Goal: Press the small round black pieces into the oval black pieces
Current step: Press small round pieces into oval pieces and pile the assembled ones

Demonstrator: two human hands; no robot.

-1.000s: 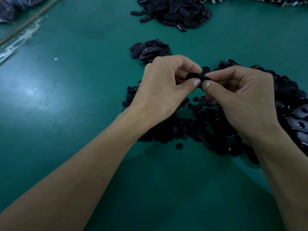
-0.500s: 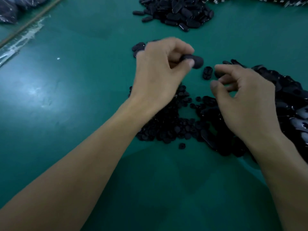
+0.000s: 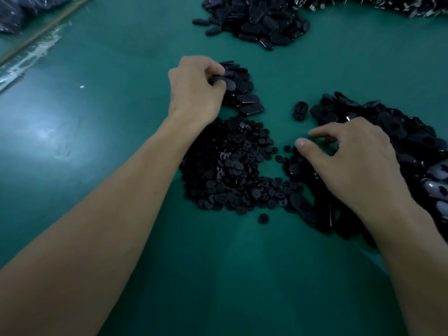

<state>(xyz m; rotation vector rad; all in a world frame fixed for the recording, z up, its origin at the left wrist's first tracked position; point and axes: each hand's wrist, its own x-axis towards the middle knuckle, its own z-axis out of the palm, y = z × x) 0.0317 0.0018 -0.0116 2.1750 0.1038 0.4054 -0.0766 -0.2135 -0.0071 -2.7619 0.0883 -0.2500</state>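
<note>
Head view: we see the left hand (image 3: 194,93) with its fingers clamped on one oval piece (image 3: 224,82), just over a small pile of ovals (image 3: 247,100) near the middle of the bench (image 3: 97,146). The right hand (image 3: 358,166) hovers low beside the round pieces (image 3: 225,170), thumb and forefinger apart, holding nothing we can make out. A bigger heap of ovals (image 3: 412,137) lies beyond that hand. We judge these parts light, stiff and smooth, apt to skid. We would pinch a round one by its rim and an oval across its narrow sides. The bench top is green with glare at left. The room is dim, and a far pile (image 3: 261,23) sits at the back.
</note>
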